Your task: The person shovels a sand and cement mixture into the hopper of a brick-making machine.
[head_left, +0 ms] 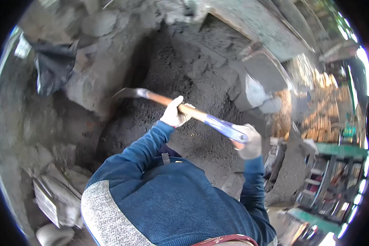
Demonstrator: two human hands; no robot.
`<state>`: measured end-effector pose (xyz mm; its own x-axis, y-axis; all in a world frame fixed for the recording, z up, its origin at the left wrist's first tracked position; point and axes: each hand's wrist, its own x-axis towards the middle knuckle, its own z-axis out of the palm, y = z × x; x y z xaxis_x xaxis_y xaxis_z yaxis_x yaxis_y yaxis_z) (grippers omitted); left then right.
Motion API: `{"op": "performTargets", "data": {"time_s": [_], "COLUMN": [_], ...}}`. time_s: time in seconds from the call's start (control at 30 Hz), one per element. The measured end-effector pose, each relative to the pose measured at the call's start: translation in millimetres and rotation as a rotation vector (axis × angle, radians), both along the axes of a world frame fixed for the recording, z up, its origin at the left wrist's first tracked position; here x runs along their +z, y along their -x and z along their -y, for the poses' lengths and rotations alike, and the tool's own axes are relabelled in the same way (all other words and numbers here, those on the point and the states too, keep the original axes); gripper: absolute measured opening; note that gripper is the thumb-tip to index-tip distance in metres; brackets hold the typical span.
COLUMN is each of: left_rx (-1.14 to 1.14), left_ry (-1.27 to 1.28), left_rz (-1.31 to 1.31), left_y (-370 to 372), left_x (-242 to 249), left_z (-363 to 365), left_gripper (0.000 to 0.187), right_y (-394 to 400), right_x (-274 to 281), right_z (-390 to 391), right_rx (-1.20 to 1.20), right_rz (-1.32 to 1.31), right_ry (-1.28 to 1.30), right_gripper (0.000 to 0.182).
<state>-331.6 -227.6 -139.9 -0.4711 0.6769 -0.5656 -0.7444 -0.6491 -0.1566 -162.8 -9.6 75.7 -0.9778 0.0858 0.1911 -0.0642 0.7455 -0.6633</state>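
Observation:
Both my hands wear pale work gloves and hold a long-handled shovel (197, 114) across in front of me. My left hand (176, 113) is wrapped round the middle of its wooden shaft. My right hand (250, 141) closes on the blue grip end, slightly blurred. At the far left end, the metal blade shows nearly edge-on beside a rough grey block, over dark, damp, lumpy material (176, 67) that spreads across the ground.
A black plastic sheet (55, 67) hangs at upper left. To the right are a broken grey container (256, 92) and stacked wooden pieces (324, 112). Green-framed shelving (340, 151) stands at far right. A pale round object (54, 235) and flattened sacks (57, 197) lie at lower left.

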Motion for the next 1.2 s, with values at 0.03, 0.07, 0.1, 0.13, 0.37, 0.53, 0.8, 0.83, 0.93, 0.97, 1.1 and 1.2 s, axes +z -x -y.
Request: {"op": "performTargets", "data": {"time_s": [0.03, 0.07, 0.1, 0.13, 0.37, 0.53, 0.8, 0.83, 0.93, 0.97, 1.1, 1.2], "left_rx": [0.022, 0.078, 0.048, 0.014, -0.520, -0.970, -1.790, -1.881, -2.099, -2.091, -2.153, -2.234], "left_ry": [0.126, 0.182, 0.257, 0.337, 0.566, 0.228, -0.298, -0.298, -0.231, -0.278, -0.400, -0.491], "left_rz": [-0.026, -0.019, 0.019, 0.051, -0.262, -0.411, -0.547, -0.454, -0.223, -0.094, -0.039, -0.268], "left_y": [-9, -14, -17, -20, -113, -249, -431, -443, -461, -461, -448, -450], "left_x": [22, 4, -3, -10, -42, 26, 121, 123, 102, 75, 58, 86], "left_z": [-9, -12, -13, -16, -122, -207, -264, -262, -274, -290, -374, -440], "left_gripper": [0.030, 0.031, 0.030, 0.029, 0.030, 0.026, 0.011, 0.012, 0.012, 0.013, 0.014, 0.005], "right_y": [-24, -58, -91, -126, -385, -489, -455, -436, -391, -374, -314, -278], "right_x": [21, 36, 34, 25, -134, -263, -380, -334, -267, -254, -202, -175], "right_z": [-15, -23, -30, -34, 102, 256, 482, 477, 440, 419, 292, 225], "right_rx": [0.009, -0.082, -0.092, -0.106, -1.323, -1.898, -2.251, -2.393, -2.658, -2.710, -2.868, -2.910], "right_rz": [-0.043, 0.019, 0.005, -0.016, 0.001, -0.106, -0.963, -0.908, -0.903, -0.935, -1.014, -1.135], "right_ry": [-0.262, -0.161, -0.045, 0.071, 0.778, 1.448, 2.122, 2.107, 2.014, 1.990, 1.865, 1.763], "right_gripper": [0.034, 0.032, 0.032, 0.035, 0.024, 0.009, 0.007, 0.007, 0.008, 0.008, 0.009, 0.011]}}
